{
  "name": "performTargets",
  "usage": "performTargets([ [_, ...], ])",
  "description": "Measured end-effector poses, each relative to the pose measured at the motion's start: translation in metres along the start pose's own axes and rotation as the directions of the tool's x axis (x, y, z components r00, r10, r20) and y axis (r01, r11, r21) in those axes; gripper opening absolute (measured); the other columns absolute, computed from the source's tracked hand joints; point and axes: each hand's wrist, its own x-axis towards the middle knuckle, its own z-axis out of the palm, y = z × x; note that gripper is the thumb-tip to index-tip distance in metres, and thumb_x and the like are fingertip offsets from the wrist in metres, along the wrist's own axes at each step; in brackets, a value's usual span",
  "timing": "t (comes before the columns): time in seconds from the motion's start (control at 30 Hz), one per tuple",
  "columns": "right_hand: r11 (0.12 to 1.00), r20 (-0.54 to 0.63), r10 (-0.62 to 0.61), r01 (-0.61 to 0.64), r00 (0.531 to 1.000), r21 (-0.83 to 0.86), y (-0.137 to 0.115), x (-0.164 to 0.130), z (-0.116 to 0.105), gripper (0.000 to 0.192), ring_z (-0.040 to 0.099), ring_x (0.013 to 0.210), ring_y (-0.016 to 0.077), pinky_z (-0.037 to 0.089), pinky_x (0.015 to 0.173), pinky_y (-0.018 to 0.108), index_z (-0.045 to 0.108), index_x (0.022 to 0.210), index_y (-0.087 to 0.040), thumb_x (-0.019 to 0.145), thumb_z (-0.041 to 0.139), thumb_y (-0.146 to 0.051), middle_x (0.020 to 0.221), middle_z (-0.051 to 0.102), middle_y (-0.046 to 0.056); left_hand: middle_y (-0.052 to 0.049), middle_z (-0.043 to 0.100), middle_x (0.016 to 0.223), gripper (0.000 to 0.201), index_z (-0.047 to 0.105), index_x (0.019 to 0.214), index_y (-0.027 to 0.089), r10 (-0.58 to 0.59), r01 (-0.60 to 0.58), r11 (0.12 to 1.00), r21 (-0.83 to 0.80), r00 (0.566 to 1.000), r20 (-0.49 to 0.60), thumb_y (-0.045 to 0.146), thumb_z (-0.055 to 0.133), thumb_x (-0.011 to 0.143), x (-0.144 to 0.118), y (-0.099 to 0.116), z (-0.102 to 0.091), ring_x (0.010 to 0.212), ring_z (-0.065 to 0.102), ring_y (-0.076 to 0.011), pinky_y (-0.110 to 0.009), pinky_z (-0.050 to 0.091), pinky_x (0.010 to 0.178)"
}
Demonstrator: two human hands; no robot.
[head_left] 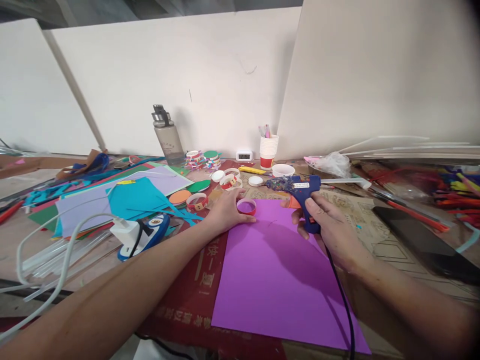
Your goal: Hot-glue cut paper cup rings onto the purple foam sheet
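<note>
My right hand grips a blue hot glue gun by its handle, nozzle pointing left, a clear glue stick poking out behind and its black cord trailing toward me. My left hand rests on the far edge of a purple paper sheet, fingertips holding a small red paper ring upright on the sheet. The gun's nozzle hangs a little right of and beyond the ring.
Stacked coloured paper sheets lie at left beside a white charger with cable. Finished paper rings, white lids, a grey water bottle, paper cups and a small clock stand behind. A black phone and pipe cleaners lie at right.
</note>
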Motion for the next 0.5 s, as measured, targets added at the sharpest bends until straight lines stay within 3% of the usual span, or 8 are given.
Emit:
performTargets([
  [0.27,1.0,0.019,-0.02,0.02,1.0,0.019,-0.019,0.01,-0.01,0.022,0.043,0.052,0.0115,0.033,0.042,0.023,0.053,0.086,-0.026,0.088,0.061,-0.046,0.061,0.052,-0.004,-0.013,0.057,0.136,0.099,0.049,0.137,0.017,0.116,-0.111,0.992,-0.059,0.989,0.089,0.055,0.083,0.053,0.009,-0.004,-0.004,0.123,0.055,-0.0328,-0.043,0.045,0.103],
  [0.4,0.991,-0.019,-0.132,0.132,0.991,-0.023,-0.053,0.014,-0.011,0.026,0.041,0.051,0.0095,0.031,0.039,0.021,0.048,0.078,-0.025,0.081,0.071,-0.035,0.062,0.048,-0.005,-0.011,0.061,0.129,0.099,0.046,0.14,0.02,0.186,-0.165,0.975,-0.146,0.973,0.14,0.05,0.084,0.053,0.016,-0.006,-0.004,0.12,0.058,-0.0299,-0.041,0.047,0.099],
  [0.5,0.961,-0.047,-0.276,0.274,0.96,-0.042,-0.079,0.019,-0.005,0.014,0.043,0.054,0.0105,0.032,0.04,0.021,0.053,0.086,-0.026,0.085,0.067,-0.031,0.067,0.052,-0.003,-0.01,0.063,0.125,0.1,0.044,0.141,0.02,0.216,-0.178,0.958,-0.225,0.963,0.158,0.044,0.085,0.053,0.019,-0.006,-0.002,0.118,0.059,-0.0276,-0.039,0.048,0.098],
])
